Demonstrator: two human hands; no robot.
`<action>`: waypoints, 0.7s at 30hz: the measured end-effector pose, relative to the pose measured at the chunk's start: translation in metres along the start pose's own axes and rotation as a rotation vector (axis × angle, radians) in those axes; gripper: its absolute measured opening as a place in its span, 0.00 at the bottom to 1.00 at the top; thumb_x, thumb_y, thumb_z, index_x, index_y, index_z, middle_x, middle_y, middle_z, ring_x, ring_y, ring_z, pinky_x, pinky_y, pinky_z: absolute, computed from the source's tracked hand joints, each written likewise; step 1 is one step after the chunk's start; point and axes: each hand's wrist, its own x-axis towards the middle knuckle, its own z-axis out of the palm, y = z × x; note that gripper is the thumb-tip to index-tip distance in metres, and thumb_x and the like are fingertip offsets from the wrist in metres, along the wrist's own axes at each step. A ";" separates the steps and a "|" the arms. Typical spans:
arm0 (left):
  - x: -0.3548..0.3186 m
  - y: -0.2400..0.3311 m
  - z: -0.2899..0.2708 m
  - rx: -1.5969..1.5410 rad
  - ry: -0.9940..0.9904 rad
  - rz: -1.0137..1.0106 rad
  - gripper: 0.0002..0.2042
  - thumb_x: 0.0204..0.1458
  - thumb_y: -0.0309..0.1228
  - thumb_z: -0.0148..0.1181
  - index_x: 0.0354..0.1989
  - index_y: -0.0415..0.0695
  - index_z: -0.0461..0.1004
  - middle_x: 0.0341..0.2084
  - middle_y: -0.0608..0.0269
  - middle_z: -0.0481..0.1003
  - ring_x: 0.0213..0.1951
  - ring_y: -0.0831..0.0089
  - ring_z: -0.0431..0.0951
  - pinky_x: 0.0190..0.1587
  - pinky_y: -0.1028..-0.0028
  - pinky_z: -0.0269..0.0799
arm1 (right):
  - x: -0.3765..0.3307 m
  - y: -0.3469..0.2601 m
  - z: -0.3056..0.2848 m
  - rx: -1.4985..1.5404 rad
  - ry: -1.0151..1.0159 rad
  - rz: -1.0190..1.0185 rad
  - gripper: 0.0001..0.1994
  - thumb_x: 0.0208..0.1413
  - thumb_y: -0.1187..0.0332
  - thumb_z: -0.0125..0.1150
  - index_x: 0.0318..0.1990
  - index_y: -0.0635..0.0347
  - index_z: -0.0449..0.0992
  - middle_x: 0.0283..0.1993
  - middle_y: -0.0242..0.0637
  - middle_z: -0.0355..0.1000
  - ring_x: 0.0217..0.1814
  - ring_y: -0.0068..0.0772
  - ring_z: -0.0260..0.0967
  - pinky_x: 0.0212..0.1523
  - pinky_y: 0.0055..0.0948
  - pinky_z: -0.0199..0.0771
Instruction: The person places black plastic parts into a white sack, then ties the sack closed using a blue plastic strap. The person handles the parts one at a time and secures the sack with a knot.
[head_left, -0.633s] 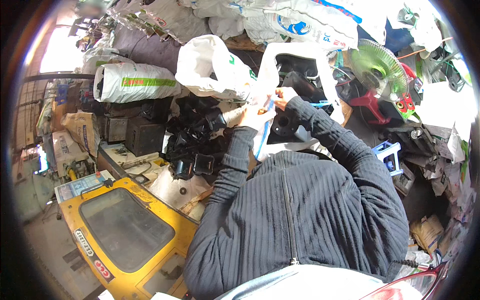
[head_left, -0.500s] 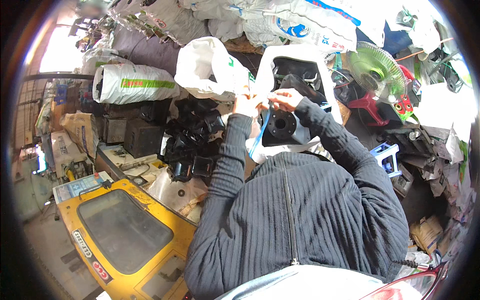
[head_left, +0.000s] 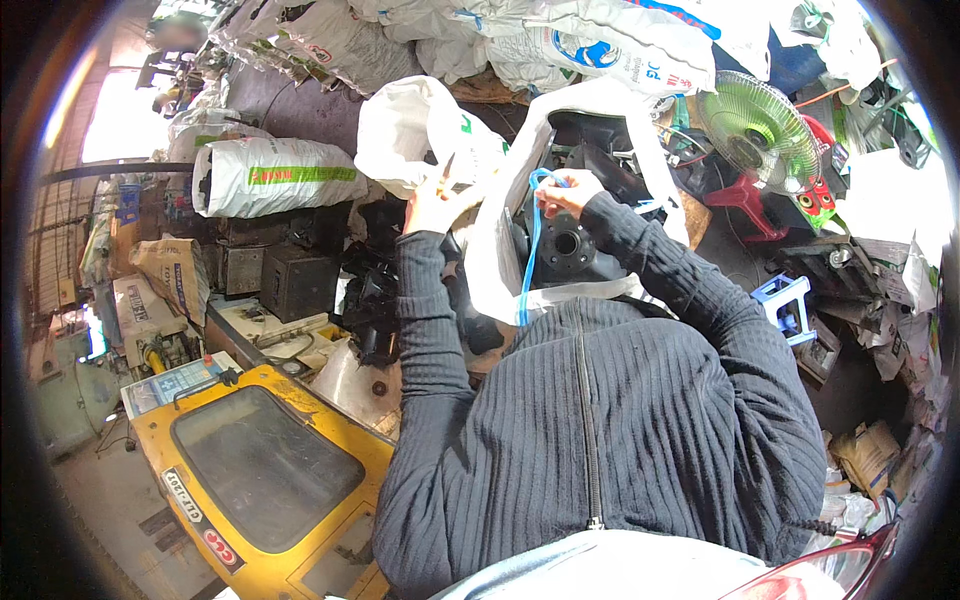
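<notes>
A light-blue plastic strap point(head_left: 533, 245) is pinched in my right hand point(head_left: 570, 193), looping above the fingers and hanging down over a white sack. That sack point(head_left: 497, 215) stands before me with its mouth wide, and black moulded plastic parts point(head_left: 568, 245) lie inside; one has a round hub with holes. My left hand point(head_left: 435, 208) is beside a second white sack point(head_left: 390, 140) with a rolled rim, at its lower edge. The fingers of this hand look spread, and I see nothing held in them.
Black plastic parts point(head_left: 375, 300) are piled left of my left forearm. A yellow machine cover with a window point(head_left: 265, 460) stands at lower left. On the right are a green-bladed fan point(head_left: 755, 135) with a red base and a blue plastic stool point(head_left: 785, 308). Filled sacks point(head_left: 600, 50) line the back.
My hands were close together on the blue strap at the sack's edge. Now the left has moved left, apart from it, while the right keeps the strap, its upper end now looped.
</notes>
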 end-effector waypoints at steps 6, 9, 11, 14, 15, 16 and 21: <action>0.028 -0.073 0.060 0.175 -0.180 -0.108 0.19 0.52 0.40 0.49 0.41 0.33 0.70 0.33 0.49 0.75 0.36 0.67 0.75 0.38 0.71 0.69 | 0.022 0.010 0.039 -0.365 0.064 0.002 0.10 0.48 0.72 0.58 0.37 0.67 0.72 0.29 0.39 0.74 0.26 0.26 0.73 0.28 0.22 0.74; 0.019 -0.071 0.091 -0.342 0.099 -0.199 0.19 0.52 0.40 0.49 0.34 0.32 0.72 0.28 0.52 0.75 0.33 0.70 0.75 0.36 0.74 0.70 | 0.034 0.012 0.046 -0.361 0.097 0.075 0.09 0.49 0.73 0.57 0.38 0.67 0.72 0.31 0.39 0.75 0.25 0.24 0.72 0.29 0.21 0.74; 0.014 -0.070 0.099 -0.579 0.085 -0.180 0.18 0.52 0.39 0.49 0.33 0.31 0.72 0.27 0.55 0.75 0.32 0.72 0.74 0.35 0.75 0.69 | 0.042 0.020 0.047 -0.266 0.112 0.088 0.09 0.49 0.73 0.57 0.39 0.66 0.72 0.31 0.38 0.75 0.24 0.23 0.72 0.28 0.21 0.73; -0.005 -0.059 0.088 -0.515 0.068 -0.068 0.17 0.52 0.38 0.49 0.35 0.34 0.73 0.29 0.61 0.75 0.31 0.75 0.74 0.34 0.76 0.69 | 0.042 0.012 0.047 -0.231 0.084 0.147 0.10 0.48 0.72 0.58 0.39 0.64 0.73 0.32 0.37 0.75 0.24 0.22 0.72 0.22 0.19 0.69; -0.003 -0.085 0.094 -0.414 0.098 0.055 0.17 0.52 0.38 0.49 0.35 0.34 0.74 0.29 0.61 0.75 0.31 0.75 0.74 0.35 0.76 0.69 | 0.040 0.005 0.050 -0.242 0.056 0.169 0.11 0.48 0.71 0.59 0.39 0.64 0.74 0.32 0.36 0.75 0.24 0.21 0.72 0.20 0.18 0.67; 0.001 -0.105 0.099 -0.308 0.118 0.180 0.17 0.52 0.38 0.49 0.36 0.35 0.74 0.29 0.61 0.75 0.31 0.75 0.74 0.35 0.76 0.69 | 0.040 0.001 0.049 -0.247 0.037 0.192 0.11 0.47 0.70 0.60 0.39 0.63 0.74 0.33 0.36 0.75 0.24 0.21 0.72 0.17 0.18 0.65; -0.014 -0.054 0.103 -0.578 0.318 -0.088 0.14 0.50 0.35 0.54 0.36 0.36 0.75 0.30 0.61 0.76 0.33 0.76 0.73 0.38 0.78 0.68 | 0.076 0.040 0.034 -0.351 -0.103 0.220 0.19 0.47 0.55 0.56 0.43 0.55 0.75 0.39 0.36 0.73 0.31 0.32 0.71 0.29 0.26 0.73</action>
